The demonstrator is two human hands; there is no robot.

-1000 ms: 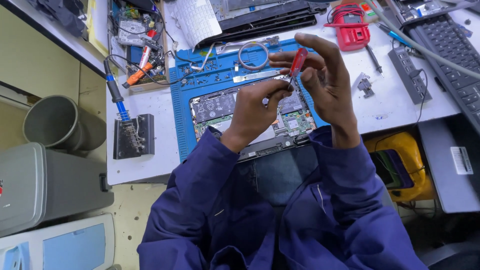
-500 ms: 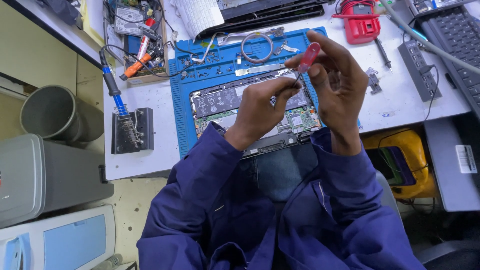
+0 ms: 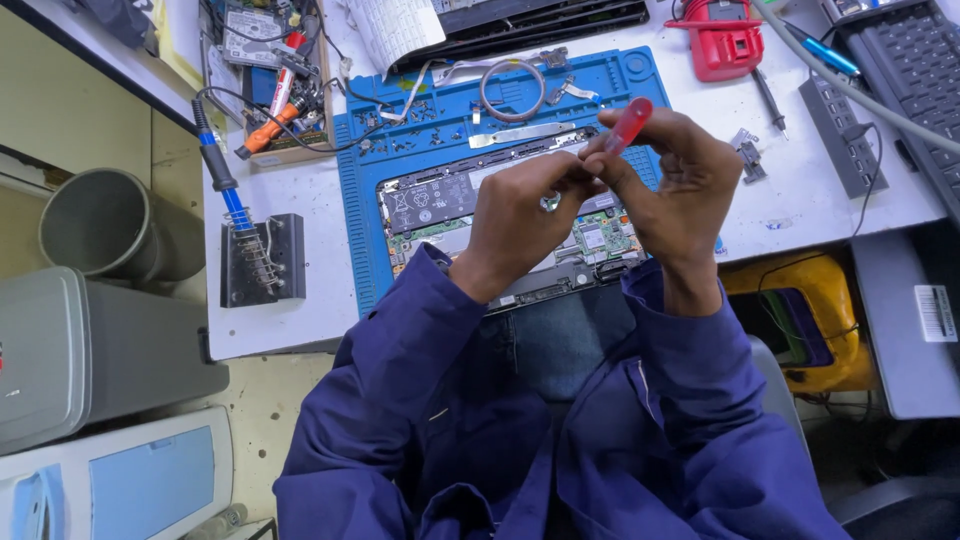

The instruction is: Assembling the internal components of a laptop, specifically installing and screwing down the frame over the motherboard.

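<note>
A white bench point(image 3: 300, 320) fills the upper frame, with a blue mat point(image 3: 360, 250) on it at centre. On the mat lies an opened laptop point(image 3: 450, 200), boards bare, partly hidden under the hands. It looks stiff but fragile; I judge it best held by its outer frame, never by the green boards.

The left hand point(image 3: 520, 220) hovers over the laptop at centre, fingers pinched together at the screwdriver's tip, perhaps on something too small to make out. The right hand point(image 3: 680, 200), just right of it, is closed around a red screwdriver point(image 3: 628, 122), whose handle pokes up between thumb and fingers. The tool looks light, stiff and smooth; the grip sits on the handle, the shaft hidden.

Around them: a grey bin point(image 3: 100, 225) at left off the bench, a soldering iron point(image 3: 222, 180) in its black stand point(image 3: 262, 260) left of the mat, a red meter point(image 3: 725, 40) at upper right, a keyboard point(image 3: 900, 60) at the far right, and a wire loop point(image 3: 512, 88) on the mat's top edge. Small screws scattered on the mat lie nearest the hands and could be knocked.
</note>
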